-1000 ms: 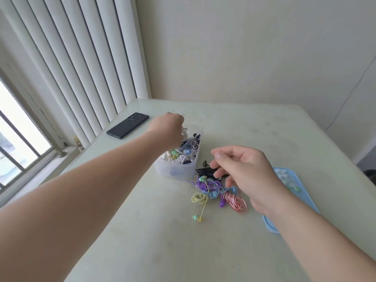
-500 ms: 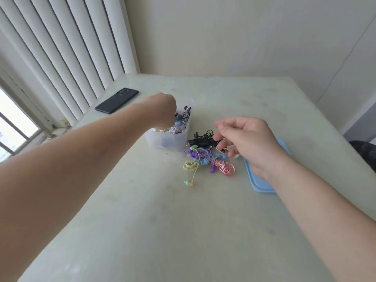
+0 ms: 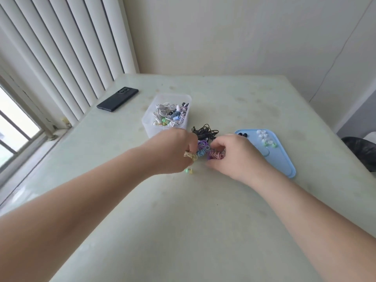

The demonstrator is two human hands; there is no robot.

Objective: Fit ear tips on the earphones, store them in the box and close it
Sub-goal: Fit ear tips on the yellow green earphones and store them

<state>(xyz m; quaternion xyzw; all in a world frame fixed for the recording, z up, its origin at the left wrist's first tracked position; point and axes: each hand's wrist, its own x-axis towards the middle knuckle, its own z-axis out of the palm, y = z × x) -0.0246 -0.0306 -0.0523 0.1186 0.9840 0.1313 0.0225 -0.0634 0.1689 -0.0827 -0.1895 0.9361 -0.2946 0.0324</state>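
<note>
Both hands work over a small pile of coiled earphones at the centre of the table (image 3: 203,220).

Left hand (image 3: 173,151): fingers curled downward and closed on the yellow earphone coil (image 3: 190,157). The coil shows at the fingertips, on the hand's right edge. A pair of green-and-yellow earbuds (image 3: 188,170) lies on the table just below this hand; whether the cable joins it to the coil cannot be told.

Right hand (image 3: 236,157): fingers arched over the pink-and-white earphone coil (image 3: 216,154), with the thumb (image 3: 210,164) on the near side. The coil sits between thumb and fingers, gripped.

Between the two hands lie a purple coil (image 3: 202,143) and a blue coil (image 3: 201,152), touching each other. The black earphones (image 3: 205,131) lie loose just beyond them, beside the box.

The box (image 3: 162,98), translucent and open, stands beyond the left hand and contains many stored earphones. Its blue lid (image 3: 280,159) lies flat to the right of the right hand, partly covered by it. Loose ear tips rest on the lid: black ear tips (image 3: 242,134), white ear tips (image 3: 262,135), green ear tips (image 3: 271,144).

A dark phone (image 3: 118,98) lies at the table's far left, near the vertical blinds (image 3: 71,58).
</note>
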